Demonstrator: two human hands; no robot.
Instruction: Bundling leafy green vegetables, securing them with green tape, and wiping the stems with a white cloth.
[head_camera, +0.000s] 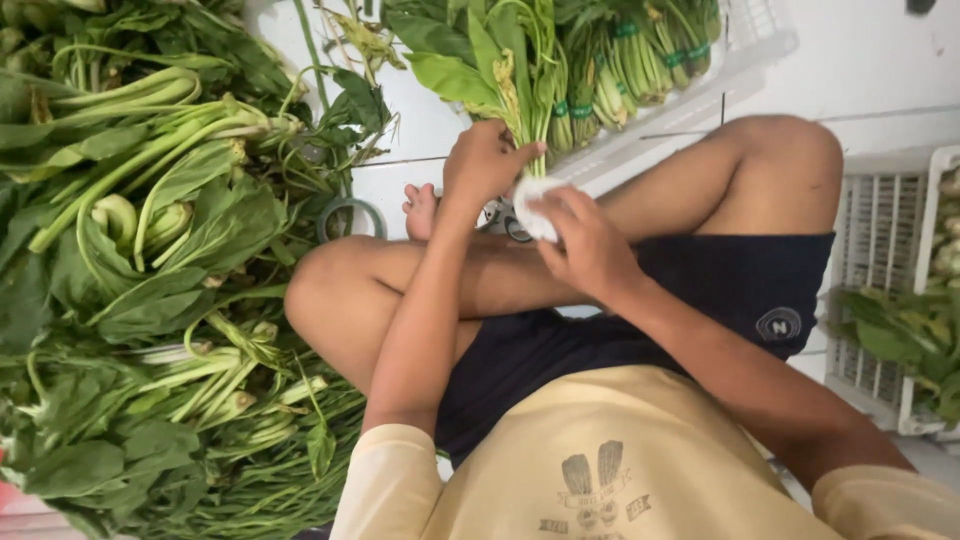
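The left hand (484, 160) has its fingers wrapped tight around the stems of a bunch of greens (500, 70), held up over the crossed legs. The right hand (585, 245) pinches a white tape roll (528, 205) right by those stems. A white crate (740, 55) behind holds tied bunches (630, 60), and another crate (880, 250) on the right holds more greens, with a big pile (150, 280) on the floor.

Leafy green bunch (500, 70): long pale stems, broad leaves, upright, stem ends down above crossed legs. White tape roll (532, 205) touching stem base.
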